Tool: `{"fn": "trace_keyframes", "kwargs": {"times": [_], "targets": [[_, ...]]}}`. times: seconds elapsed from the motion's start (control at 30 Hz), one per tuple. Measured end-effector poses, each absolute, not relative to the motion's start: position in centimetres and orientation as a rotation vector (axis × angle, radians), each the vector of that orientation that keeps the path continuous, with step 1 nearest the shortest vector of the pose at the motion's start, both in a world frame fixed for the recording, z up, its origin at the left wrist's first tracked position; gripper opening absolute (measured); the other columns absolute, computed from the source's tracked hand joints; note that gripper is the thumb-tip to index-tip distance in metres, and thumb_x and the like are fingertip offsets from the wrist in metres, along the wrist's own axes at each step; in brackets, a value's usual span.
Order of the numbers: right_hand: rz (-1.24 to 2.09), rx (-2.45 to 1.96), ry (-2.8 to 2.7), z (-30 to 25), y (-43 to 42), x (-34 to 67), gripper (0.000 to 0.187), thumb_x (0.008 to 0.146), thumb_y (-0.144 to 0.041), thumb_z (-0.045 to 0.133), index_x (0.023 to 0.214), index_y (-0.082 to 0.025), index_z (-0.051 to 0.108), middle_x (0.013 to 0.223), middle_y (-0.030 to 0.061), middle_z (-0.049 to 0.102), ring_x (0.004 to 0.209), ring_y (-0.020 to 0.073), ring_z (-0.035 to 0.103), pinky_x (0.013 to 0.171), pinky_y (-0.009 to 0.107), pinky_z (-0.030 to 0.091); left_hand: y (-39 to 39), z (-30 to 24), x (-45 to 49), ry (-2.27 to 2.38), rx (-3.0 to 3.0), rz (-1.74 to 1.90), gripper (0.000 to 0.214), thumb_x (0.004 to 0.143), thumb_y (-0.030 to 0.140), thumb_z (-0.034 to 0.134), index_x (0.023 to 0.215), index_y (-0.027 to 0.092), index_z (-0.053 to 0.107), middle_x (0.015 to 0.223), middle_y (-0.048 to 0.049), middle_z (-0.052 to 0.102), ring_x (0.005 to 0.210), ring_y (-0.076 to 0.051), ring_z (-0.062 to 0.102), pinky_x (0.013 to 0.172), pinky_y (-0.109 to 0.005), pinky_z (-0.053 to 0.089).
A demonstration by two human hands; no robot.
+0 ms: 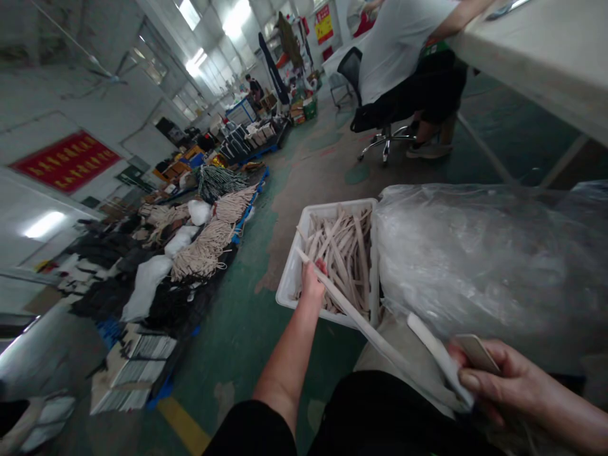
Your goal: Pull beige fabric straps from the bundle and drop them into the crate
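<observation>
My left hand (314, 282) is closed round a long beige fabric strip (358, 322) above a white plastic crate (291, 278). The strip's short end sticks out past my fingers, and its length runs down across my lap toward my right hand (510, 383). That hand pinches a pale strip end (432, 345) between thumb and fingers. A flat greyish piece (476, 353) with a rounded edge also sits in the right hand; what it is I cannot tell. Many loose beige strips (339, 253) lie tangled in the crate.
Clear plastic sheeting (475, 253) bulges right of the crate. A person in a white shirt (399, 50) sits on an office chair (363, 117) at a table (546, 57). Pallets with bundled cords (204, 247) and stacked goods (142, 361) line the left side of the green floor (228, 354).
</observation>
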State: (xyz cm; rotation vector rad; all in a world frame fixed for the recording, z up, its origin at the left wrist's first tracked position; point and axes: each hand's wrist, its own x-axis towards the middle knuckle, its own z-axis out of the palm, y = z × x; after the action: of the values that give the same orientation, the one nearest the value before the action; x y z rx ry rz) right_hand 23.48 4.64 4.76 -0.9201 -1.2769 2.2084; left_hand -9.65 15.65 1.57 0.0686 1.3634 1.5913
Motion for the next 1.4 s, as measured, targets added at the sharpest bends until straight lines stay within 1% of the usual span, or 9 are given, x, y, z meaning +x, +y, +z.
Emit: {"fn": "trace_keyframes", "kwargs": {"times": [0.1,0.27,0.53,0.7,0.87,1.0,1.1,1.3,1.4], "targets": [[2.045,-1.13,-1.2,5.1,5.4,22.1,0.058,0.067,-0.075,0.079,0.075,-0.02,0.063,0.051,-0.0061,0.047,0.042,0.0077,0.039,0.038,0.019,0.03,15.0,2.6,-6.7,1.267,0.215,1.513,0.019,0.096,0.02,0.054,0.115,0.019,0.058,0.088,-0.0022,0.071,0.063,-0.011,0.065,0.059,-0.02,0.048],[1.76,-1.352,-1.022,6.4,6.6,20.6,0.063,0.056,-0.078,0.081,0.066,-0.019,0.06,0.054,-0.0049,0.048,0.047,0.0094,0.041,0.042,0.022,0.036,10.5,3.0,1.0,0.987,0.508,1.149,0.04,0.082,0.035,0.073,0.117,0.019,0.062,0.108,-0.0093,0.074,0.086,-0.021,0.072,0.065,-0.028,0.055],[1.442,-1.505,-1.082,5.7,7.2,21.9,0.054,0.063,-0.074,0.075,0.066,-0.021,0.064,0.054,-0.0035,0.054,0.045,0.0119,0.048,0.042,0.025,0.041,5.5,4.0,5.9,1.047,1.154,0.772,0.049,0.092,0.059,0.058,0.117,0.017,0.067,0.09,-0.0063,0.07,0.089,-0.021,0.065,0.083,-0.034,0.055],[1.28,-1.52,-1.205,6.2,7.5,22.9,0.057,0.068,-0.078,0.07,0.061,-0.021,0.062,0.046,-0.003,0.052,0.042,0.0113,0.044,0.041,0.024,0.035,6.2,5.0,5.2,1.129,1.474,0.602,0.038,0.096,0.052,0.054,0.101,0.016,0.063,0.08,-0.0017,0.066,0.077,-0.016,0.059,0.077,-0.029,0.05],[1.409,-1.39,-1.017,7.7,7.9,24.2,0.066,0.061,-0.083,0.073,0.081,-0.021,0.068,0.045,-0.0067,0.048,0.04,0.0117,0.041,0.04,0.025,0.034,7.4,7.0,3.2,0.979,1.58,0.317,0.03,0.096,0.045,0.052,0.092,0.017,0.063,0.083,-0.0032,0.069,0.075,-0.016,0.062,0.077,-0.029,0.049],[1.467,-1.396,-1.139,8.6,7.9,23.9,0.068,0.057,-0.088,0.073,0.065,-0.021,0.065,0.042,-0.0036,0.048,0.041,0.0119,0.041,0.042,0.026,0.035,6.8,7.3,3.4,0.888,1.452,0.302,0.034,0.091,0.05,0.06,0.094,0.017,0.064,0.083,-0.0041,0.069,0.075,-0.017,0.063,0.078,-0.03,0.051],[1.461,-1.442,-1.224,8.9,7.6,23.5,0.069,0.057,-0.091,0.07,0.055,-0.023,0.059,0.044,-0.0013,0.049,0.042,0.0131,0.043,0.044,0.028,0.036,6.0,6.2,4.1,0.923,1.316,0.395,0.044,0.093,0.06,0.053,0.093,0.016,0.063,0.077,-0.0051,0.066,0.069,-0.017,0.063,0.073,-0.031,0.052],[1.311,-1.588,-1.19,8.7,7.5,24.2,0.069,0.057,-0.091,0.067,0.045,-0.025,0.052,0.044,0.0007,0.047,0.044,0.0147,0.041,0.047,0.031,0.035,4.5,5.0,2.4,1.092,1.563,0.264,0.032,0.097,0.039,0.049,0.079,0.02,0.067,0.082,-0.0044,0.069,0.082,-0.019,0.064,0.081,-0.031,0.048],[1.286,-1.626,-1.157,8.5,8.0,24.7,0.07,0.054,-0.093,0.067,0.044,-0.025,0.053,0.043,0.0007,0.046,0.045,0.0144,0.04,0.048,0.032,0.034,4.0,4.1,0.2,1.149,1.531,0.197,0.028,0.094,0.041,0.056,0.079,0.02,0.066,0.08,-0.0015,0.067,0.079,-0.017,0.061,0.076,-0.028,0.045]]}}
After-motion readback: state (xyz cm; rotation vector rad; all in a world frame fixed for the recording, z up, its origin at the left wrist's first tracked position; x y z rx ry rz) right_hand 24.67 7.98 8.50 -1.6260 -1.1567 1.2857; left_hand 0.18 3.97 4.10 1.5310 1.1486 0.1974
